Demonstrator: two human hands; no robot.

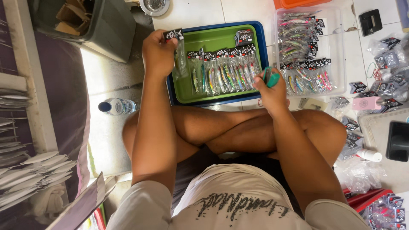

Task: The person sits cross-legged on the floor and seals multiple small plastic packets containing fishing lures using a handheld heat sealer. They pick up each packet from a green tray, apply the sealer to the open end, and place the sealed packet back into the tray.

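The left hand (158, 54) grips a bagged fishing lure (178, 53) above the green tray (181, 91). The right hand (272, 91) grips a teal stapler (270, 77) beside that tray, ready for stapling.

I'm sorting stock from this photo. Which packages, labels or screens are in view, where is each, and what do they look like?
Held packet: in left hand, clear bag, black header card.
Tray packets: row in green tray, clear, colourful lures, black headers.
Bin packets: clear bin at right, same kind.
Loose headers: floor at right, small, black.
Phone: far right, dark screen.
Right hand: holds teal tool.
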